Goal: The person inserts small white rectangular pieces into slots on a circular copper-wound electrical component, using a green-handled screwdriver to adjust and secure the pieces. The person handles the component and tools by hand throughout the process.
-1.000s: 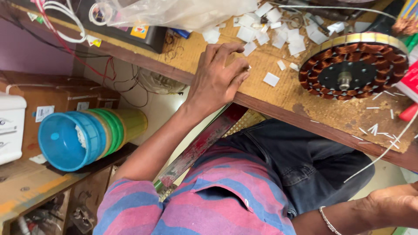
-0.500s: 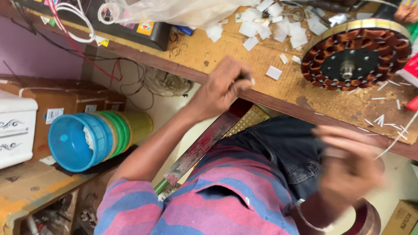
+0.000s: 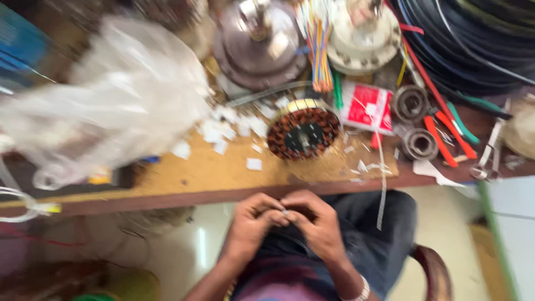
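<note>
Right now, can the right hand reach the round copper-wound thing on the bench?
Probably yes. The right hand is busy pinching something tiny with the left hand, but nothing stands between it and the wound stator.

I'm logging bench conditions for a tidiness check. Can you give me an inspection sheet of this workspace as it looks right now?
Surface: wooden bench, dusty, crowded at the back.
Job's things: tiny pale piece pinched between both hands over the lap; too blurred to identify. Wound motor stator near the bench edge.
Clutter: white paper scraps, clear plastic bag, metal motor housing, two bearings, red packet, red-handled pliers.
Hands: left hand and right hand meet fingertip to fingertip.
Cables: coloured wire bundle, black cable coil.
Surroundings: pale floor, chair edge.
</note>
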